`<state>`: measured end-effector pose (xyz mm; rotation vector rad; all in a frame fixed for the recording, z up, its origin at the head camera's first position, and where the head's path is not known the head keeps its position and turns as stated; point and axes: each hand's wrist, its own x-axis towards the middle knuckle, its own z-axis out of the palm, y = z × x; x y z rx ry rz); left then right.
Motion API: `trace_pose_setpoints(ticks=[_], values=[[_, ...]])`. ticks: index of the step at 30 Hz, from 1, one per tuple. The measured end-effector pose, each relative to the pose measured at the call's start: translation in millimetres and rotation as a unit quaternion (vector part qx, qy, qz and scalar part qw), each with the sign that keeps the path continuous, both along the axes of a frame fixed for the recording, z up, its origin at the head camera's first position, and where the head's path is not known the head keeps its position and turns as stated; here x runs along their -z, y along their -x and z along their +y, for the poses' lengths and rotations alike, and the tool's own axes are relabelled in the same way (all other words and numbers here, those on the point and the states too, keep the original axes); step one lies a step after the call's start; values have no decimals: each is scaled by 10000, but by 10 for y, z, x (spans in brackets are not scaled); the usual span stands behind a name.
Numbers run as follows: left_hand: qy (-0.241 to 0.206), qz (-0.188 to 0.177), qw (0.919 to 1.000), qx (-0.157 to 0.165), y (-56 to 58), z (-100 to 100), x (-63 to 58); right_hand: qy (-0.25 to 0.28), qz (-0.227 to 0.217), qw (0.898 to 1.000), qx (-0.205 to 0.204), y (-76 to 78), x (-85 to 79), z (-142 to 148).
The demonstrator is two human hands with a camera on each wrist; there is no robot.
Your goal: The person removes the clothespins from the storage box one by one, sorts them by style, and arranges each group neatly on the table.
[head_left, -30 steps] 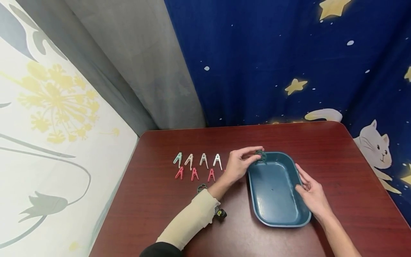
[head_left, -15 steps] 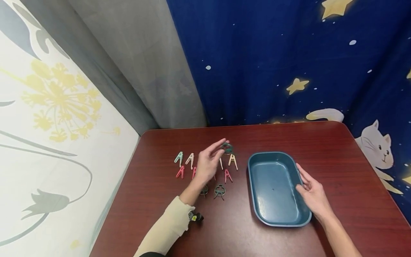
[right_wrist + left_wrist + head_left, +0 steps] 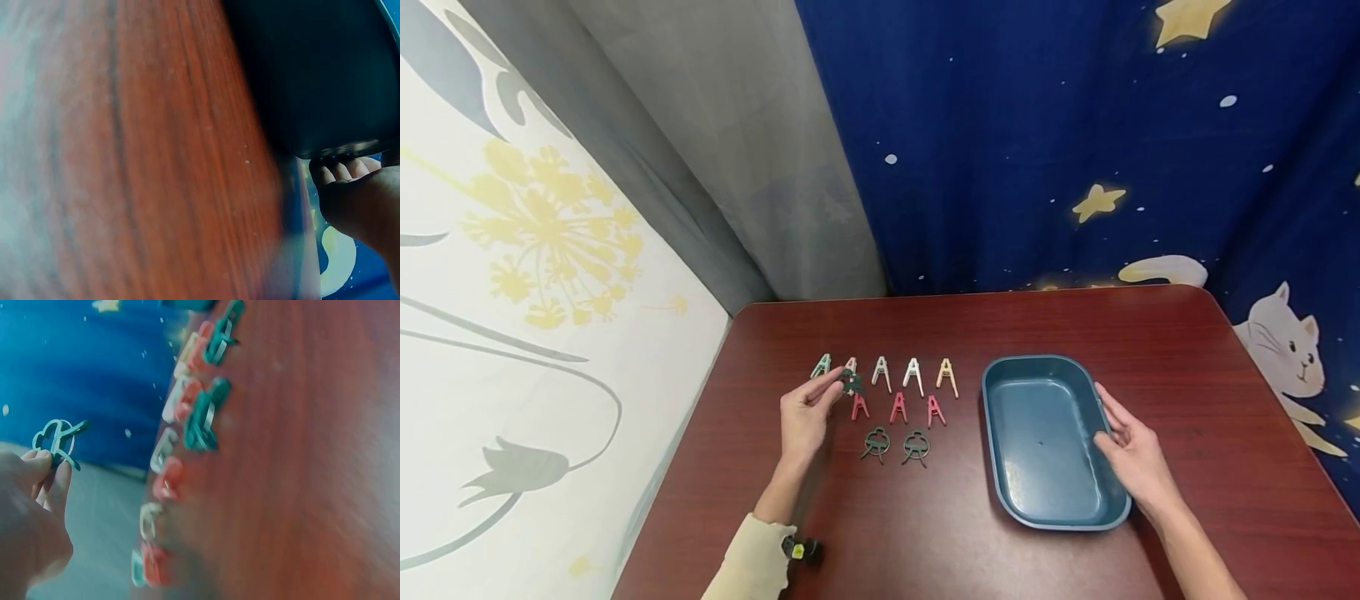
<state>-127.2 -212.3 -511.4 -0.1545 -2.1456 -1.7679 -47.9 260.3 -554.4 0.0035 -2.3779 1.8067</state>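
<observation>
My left hand (image 3: 805,423) pinches a dark green spring clip (image 3: 56,439) between thumb and fingertips, raised over the left end of the clothespin rows. Two matching green clips (image 3: 877,444) lie side by side on the table, their legs towards me. Behind them runs a row of red clothespins (image 3: 898,407), partly hidden at the left by the hand. Farther back stretches a row of pale clothespins, from mint green (image 3: 822,364) through white (image 3: 913,377) to yellow (image 3: 947,377). With its thumb over the rim, my right hand (image 3: 1138,462) holds the right side of a blue plastic basin (image 3: 1037,467).
The dark red wooden table (image 3: 955,533) has its back edge against a grey curtain (image 3: 820,208) and a blue star-patterned curtain (image 3: 1000,167). A white patterned wall (image 3: 587,400) borders the left side. On the left wrist sits a small black device (image 3: 802,550).
The left hand has carried the green clip from the basin's far left corner leftward across the table, uncovering several clothespins and both other green clips. The right hand still holds the basin.
</observation>
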Motion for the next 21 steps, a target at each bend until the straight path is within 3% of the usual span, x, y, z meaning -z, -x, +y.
trace_pose_setpoints(ticks=[3, 12, 21], values=[[-8, -232, 9995, -212, -87, -110, 77, -5, -18, 10000, 8, -2, 1, 1], [-47, -955, 9945, -430, -284, -288, 332, -15, 37, 10000, 6, 11, 15, 8], [207, -1386, 9880, -654, -379, -351, 504, -1, -8, 10000, -14, 10, 19, 11]])
